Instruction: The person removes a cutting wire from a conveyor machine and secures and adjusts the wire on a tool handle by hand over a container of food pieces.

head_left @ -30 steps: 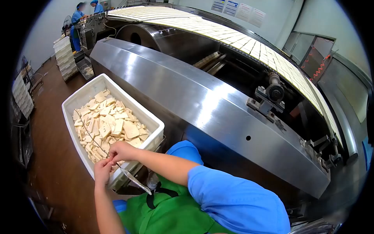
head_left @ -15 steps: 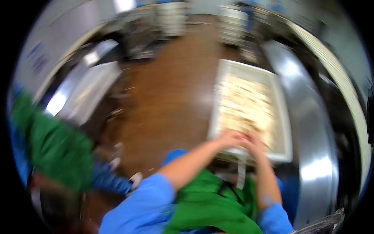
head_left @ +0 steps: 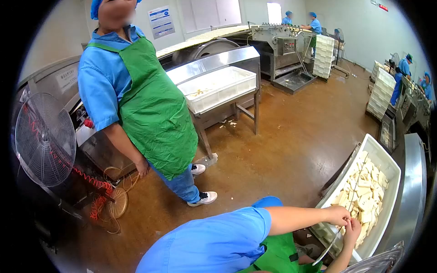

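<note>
With fingers closed, our left hand [head_left: 339,215] and right hand [head_left: 352,232] are gripping a thin tool [head_left: 327,249] over the white tub [head_left: 387,169].

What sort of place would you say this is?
Probably a food factory: a white tub of pale, flat pieces, a person in a green apron and blue cap, and metal machinery.
</note>
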The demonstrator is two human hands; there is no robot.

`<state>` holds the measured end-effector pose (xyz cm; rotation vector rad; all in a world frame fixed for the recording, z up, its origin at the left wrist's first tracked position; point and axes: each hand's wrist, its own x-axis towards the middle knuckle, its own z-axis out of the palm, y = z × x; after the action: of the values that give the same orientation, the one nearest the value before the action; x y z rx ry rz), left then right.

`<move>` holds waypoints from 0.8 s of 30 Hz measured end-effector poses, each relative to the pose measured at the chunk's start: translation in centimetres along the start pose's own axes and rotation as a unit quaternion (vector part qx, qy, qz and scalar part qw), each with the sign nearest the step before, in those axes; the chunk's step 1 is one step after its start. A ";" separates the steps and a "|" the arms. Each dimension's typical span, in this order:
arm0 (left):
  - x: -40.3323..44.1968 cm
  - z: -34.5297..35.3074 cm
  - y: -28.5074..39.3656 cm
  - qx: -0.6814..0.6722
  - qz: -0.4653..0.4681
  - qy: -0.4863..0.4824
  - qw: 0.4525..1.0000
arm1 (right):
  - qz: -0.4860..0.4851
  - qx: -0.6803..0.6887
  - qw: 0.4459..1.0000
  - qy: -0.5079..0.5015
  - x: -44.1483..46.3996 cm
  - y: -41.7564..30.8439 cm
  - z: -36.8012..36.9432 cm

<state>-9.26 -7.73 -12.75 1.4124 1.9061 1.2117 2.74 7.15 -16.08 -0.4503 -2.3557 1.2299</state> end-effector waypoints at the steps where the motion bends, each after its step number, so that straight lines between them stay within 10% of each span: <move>1: 0.0 -0.1 0.1 0.001 0.001 0.003 1.000 | -0.009 -0.006 1.000 -0.004 0.0 -0.2 -0.2; 24: 0.3 -0.5 0.2 -0.009 0.022 0.000 1.000 | -0.041 0.017 0.998 -0.048 -0.5 -2.2 -0.4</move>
<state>-9.68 -7.67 -12.33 1.4517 1.8687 1.2447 3.17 5.98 -14.21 -0.2857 -2.4039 1.2777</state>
